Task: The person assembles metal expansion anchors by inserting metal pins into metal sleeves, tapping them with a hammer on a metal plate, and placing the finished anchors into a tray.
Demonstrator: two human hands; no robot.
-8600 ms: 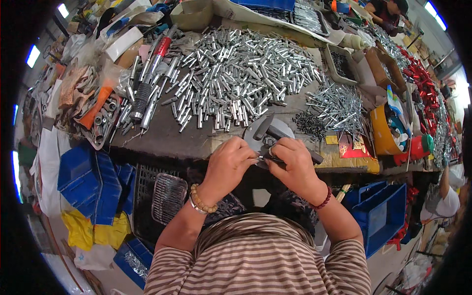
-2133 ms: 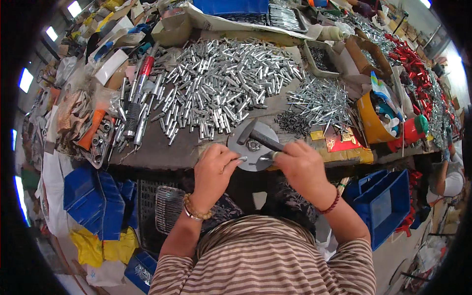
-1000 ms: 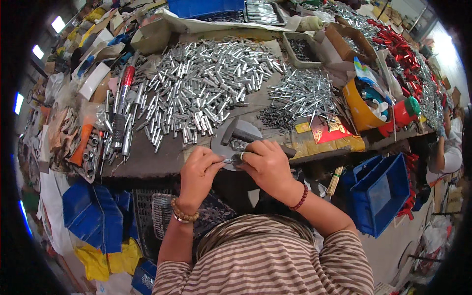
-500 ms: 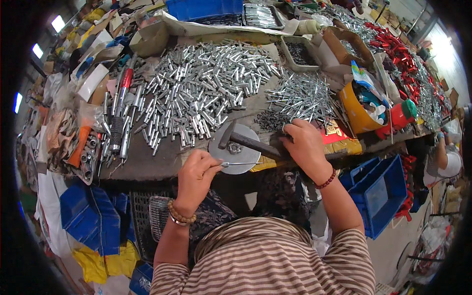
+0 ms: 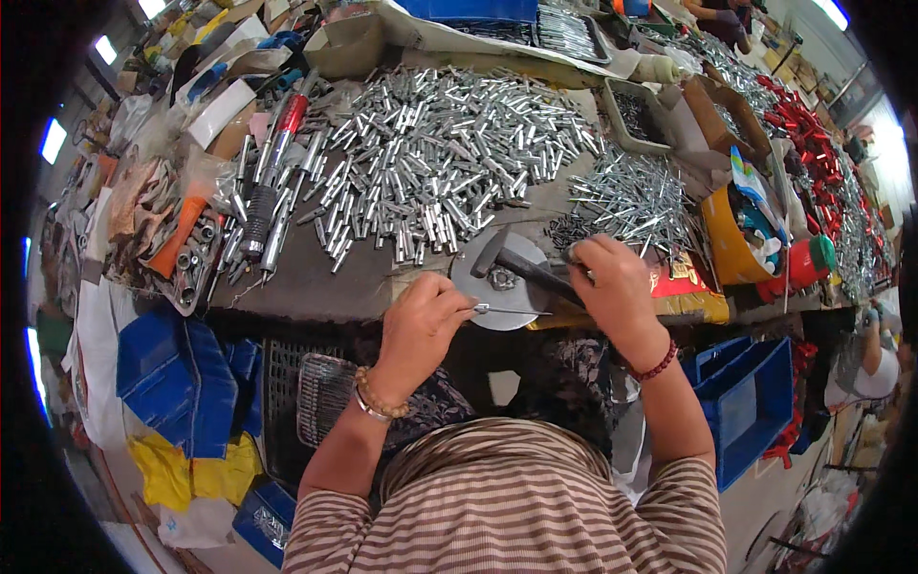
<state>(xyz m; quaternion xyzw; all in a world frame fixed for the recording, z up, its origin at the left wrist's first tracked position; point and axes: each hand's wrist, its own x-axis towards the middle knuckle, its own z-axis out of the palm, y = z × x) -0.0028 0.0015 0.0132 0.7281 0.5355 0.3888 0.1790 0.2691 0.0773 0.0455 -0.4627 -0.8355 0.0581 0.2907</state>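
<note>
Left hand (image 5: 421, 320) pinching thin pin (image 5: 512, 310) on round steel block (image 5: 499, 280); right hand (image 5: 617, 287) gripping hammer (image 5: 521, 266). Glancing blow could catch fingertips or bend pin.

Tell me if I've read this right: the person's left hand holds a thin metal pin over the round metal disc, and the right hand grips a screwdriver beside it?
Not quite. The right hand grips a hammer, not a screwdriver; its dark head lies on the round metal disc. The rest stands: the left hand holds a thin metal pin over the disc. The head view shows this.
</note>
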